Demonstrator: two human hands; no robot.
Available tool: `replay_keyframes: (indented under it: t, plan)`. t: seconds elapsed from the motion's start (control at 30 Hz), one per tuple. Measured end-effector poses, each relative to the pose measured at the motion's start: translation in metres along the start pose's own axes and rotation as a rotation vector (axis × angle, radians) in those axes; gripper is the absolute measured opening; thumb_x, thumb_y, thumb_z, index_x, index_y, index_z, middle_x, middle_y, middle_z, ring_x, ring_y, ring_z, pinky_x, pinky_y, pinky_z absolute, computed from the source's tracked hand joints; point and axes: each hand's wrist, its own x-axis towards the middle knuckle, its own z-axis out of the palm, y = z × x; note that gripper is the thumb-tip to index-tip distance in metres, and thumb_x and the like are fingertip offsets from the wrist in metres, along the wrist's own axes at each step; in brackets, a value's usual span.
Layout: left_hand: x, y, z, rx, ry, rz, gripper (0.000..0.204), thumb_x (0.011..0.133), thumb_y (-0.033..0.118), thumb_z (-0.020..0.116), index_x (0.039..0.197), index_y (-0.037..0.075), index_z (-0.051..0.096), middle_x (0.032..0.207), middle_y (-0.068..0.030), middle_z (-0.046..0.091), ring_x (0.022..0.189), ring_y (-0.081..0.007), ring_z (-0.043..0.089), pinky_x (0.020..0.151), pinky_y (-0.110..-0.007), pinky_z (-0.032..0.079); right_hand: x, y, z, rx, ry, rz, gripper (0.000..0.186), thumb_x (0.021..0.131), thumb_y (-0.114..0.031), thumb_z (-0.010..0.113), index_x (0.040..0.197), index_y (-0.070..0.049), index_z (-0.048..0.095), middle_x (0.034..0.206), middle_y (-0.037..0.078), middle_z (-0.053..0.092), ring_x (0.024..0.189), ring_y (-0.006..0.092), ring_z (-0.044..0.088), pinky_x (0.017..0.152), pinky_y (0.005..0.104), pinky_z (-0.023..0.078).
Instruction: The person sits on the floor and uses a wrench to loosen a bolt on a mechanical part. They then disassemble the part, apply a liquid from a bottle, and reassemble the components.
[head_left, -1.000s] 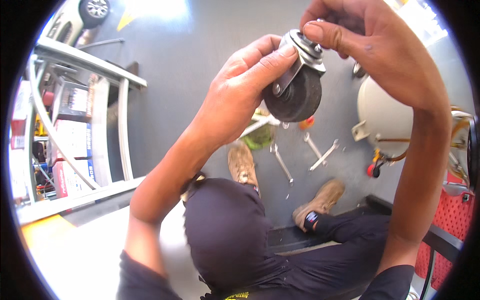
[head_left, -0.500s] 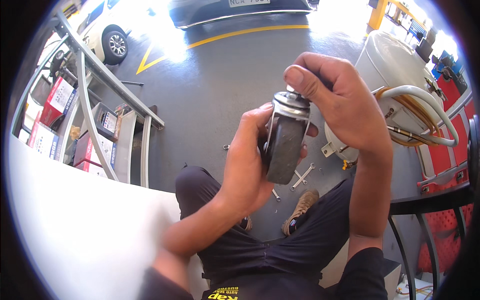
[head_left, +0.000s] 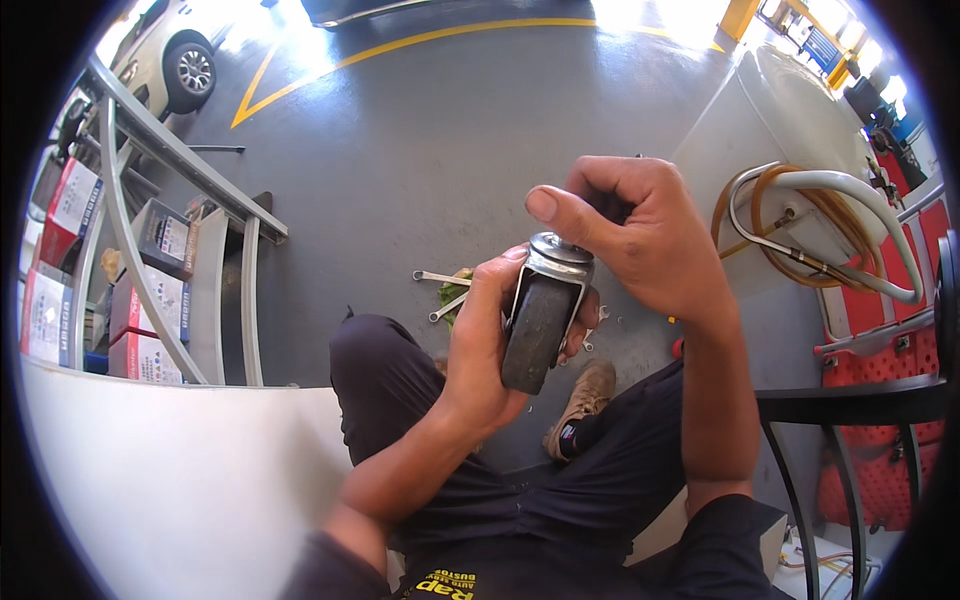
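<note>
Left hand wrapped tight round black-wheeled silver metal caster, lower in view than before; right hand half-curled at its top, hold unclear. Smooth grey floor stretched ahead, silver metal frame bounding left.

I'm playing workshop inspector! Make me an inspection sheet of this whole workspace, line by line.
Surface: grey floor, partly glossy with glare.
Job's things: black-wheeled caster, metal-topped, held up off the floor.
Clutter: spanners on the floor.
Grips: left grip clasps the caster; right grip is curled near its top, contact unclear.
Cables: brown hose, looped at right.
Surroundings: boxes and pale car at left, red panels at right.
</note>
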Motion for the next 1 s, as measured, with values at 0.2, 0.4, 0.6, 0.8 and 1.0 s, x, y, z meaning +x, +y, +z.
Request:
replay_keyframes:
  t: [0.2, 0.4, 0.6, 0.8, 1.0]
  plan:
    - [0.048, -0.011, -0.045, -0.026, 0.008, -0.062, 0.043, 0.107, 0.042, 0.036, 0.109, 0.006, 0.060, 0.086, -0.0126, 0.069, 0.066, -0.0152, 0.064, 0.058, -0.026, 0.049, 0.039, 0.049, 0.005, -0.106, -0.101, 0.110, 0.045, 0.095, -0.040, 0.076, 0.075, -0.001, 0.069, 0.063, -0.002, 0.057, 0.060, 0.0041, 0.049, 0.053, 0.0242, 0.036]
    - [0.061, -0.013, -0.070, -0.079, 0.023, -0.094, 0.048, 0.107, 0.045, 0.036, 0.112, 0.005, 0.063, 0.087, -0.0129, 0.070, 0.066, -0.0147, 0.064, 0.058, -0.025, 0.049, 0.043, 0.076, 0.011, 0.143, -0.168, -0.041, 0.026, 0.098, -0.025, 0.073, 0.102, 0.001, 0.071, 0.079, 0.001, 0.065, 0.070, 0.0064, 0.056, 0.063, 0.0239, 0.047]
    - [0.061, -0.024, -0.082, -0.126, 0.007, -0.094, 0.050, 0.107, 0.045, 0.036, 0.112, 0.004, 0.063, 0.087, -0.0139, 0.070, 0.065, -0.0145, 0.064, 0.056, -0.025, 0.049, 0.042, 0.097, 0.015, 0.193, -0.263, -0.040, 0.020, 0.099, -0.017, 0.070, 0.107, 0.001, 0.069, 0.083, 0.001, 0.065, 0.072, 0.0063, 0.056, 0.064, 0.0247, 0.047]
    - [0.059, -0.028, -0.088, -0.048, 0.025, -0.049, 0.047, 0.107, 0.044, 0.037, 0.113, 0.004, 0.061, 0.088, -0.0146, 0.070, 0.067, -0.0144, 0.064, 0.057, -0.026, 0.050, 0.040, 0.098, 0.021, 0.148, -0.253, -0.026, 0.023, 0.099, -0.021, 0.071, 0.105, 0.001, 0.069, 0.082, 0.002, 0.065, 0.069, 0.0068, 0.055, 0.061, 0.0256, 0.047]
    - [0.059, -0.028, -0.090, 0.131, 0.138, 0.007, 0.052, 0.105, 0.046, 0.035, 0.115, 0.001, 0.059, 0.089, -0.0173, 0.068, 0.065, -0.0164, 0.061, 0.058, -0.026, 0.048, 0.046, 0.102, 0.029, 0.132, -0.260, -0.014, 0.026, 0.099, -0.024, 0.072, 0.104, 0.001, 0.068, 0.081, 0.003, 0.066, 0.067, 0.0084, 0.056, 0.060, 0.0265, 0.047]
